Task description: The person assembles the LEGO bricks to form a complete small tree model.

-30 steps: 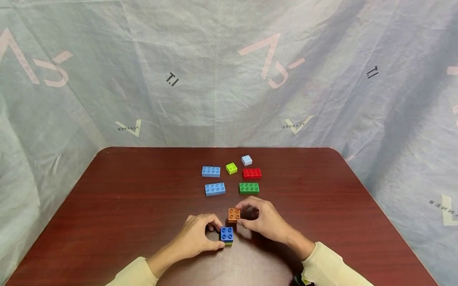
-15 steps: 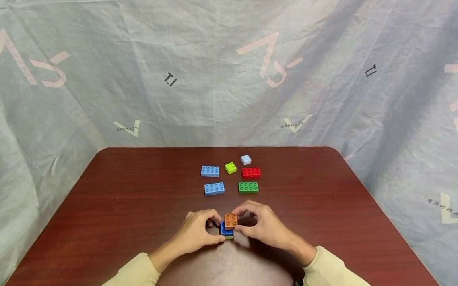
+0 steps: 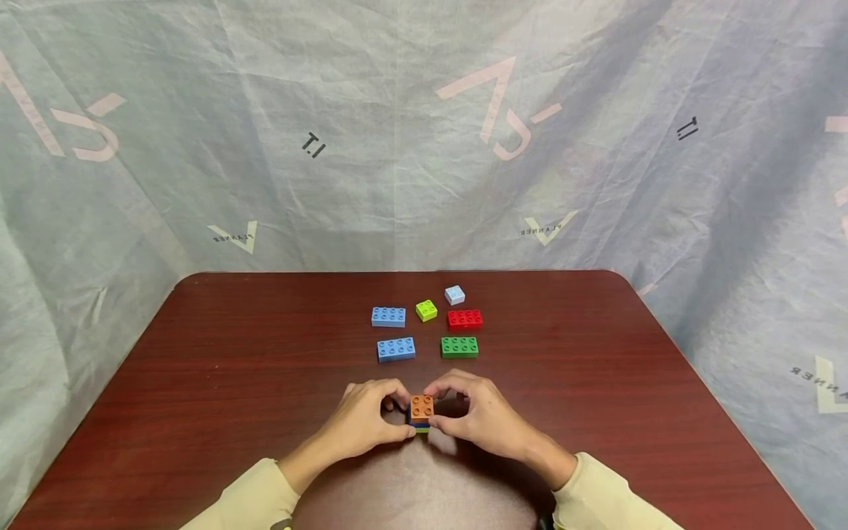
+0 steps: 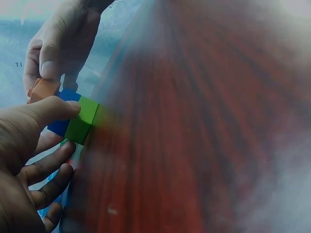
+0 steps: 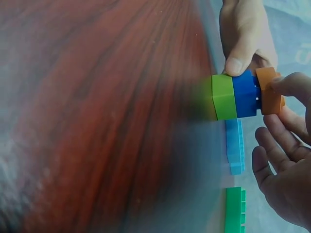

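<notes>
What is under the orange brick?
Directly under the orange brick is a blue brick, and under that a lime green brick. In the right wrist view, a thin gap shows between orange and blue. The orange underside and most of the blue top are covered.

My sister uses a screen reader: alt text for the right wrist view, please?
The right hand pinches an orange brick, held with a slight gap above a blue brick stacked on a lime brick; the left hand grips that pair.
</notes>
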Motion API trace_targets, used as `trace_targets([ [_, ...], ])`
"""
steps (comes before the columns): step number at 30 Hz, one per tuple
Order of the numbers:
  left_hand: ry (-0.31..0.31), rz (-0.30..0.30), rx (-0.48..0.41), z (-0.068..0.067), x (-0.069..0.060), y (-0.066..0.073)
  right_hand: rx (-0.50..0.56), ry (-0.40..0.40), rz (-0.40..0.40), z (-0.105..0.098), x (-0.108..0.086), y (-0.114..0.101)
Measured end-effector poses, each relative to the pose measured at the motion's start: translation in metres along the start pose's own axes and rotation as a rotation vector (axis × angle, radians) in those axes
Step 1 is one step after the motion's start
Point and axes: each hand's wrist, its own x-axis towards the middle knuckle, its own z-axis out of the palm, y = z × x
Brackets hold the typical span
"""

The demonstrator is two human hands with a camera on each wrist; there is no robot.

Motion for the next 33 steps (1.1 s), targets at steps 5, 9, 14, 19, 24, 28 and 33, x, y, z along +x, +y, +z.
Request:
trace_targets([
  [5,0.000,-0.001,0.004,0.000,0.002,-0.001,-0.023,0.010,0.000,0.001,0.001,0.001],
  [9,0.003,-0.002,0.000,0.000,0.002,0.000,-0.033,0.017,0.009,0.001,0.002,0.003],
  [14,0.011,0.007,0.005,-0.001,0.003,0.001,-0.040,0.020,0.027,0.001,0.003,0.003],
  [19,0.016,0.012,0.010,-0.002,0.005,0.000,-0.041,0.023,0.026,0.002,0.005,0.005],
  [24,0.015,0.007,0.025,-0.003,0.008,-0.001,-0.041,0.036,0.012,0.001,0.008,0.007],
  [28,0.019,0.012,-0.016,-0.007,0.008,-0.001,-0.047,0.032,0.015,0.000,0.010,0.007],
  [33,0.058,0.085,-0.192,-0.012,0.007,0.000,-0.078,0.036,-0.002,-0.001,0.011,0.006],
])
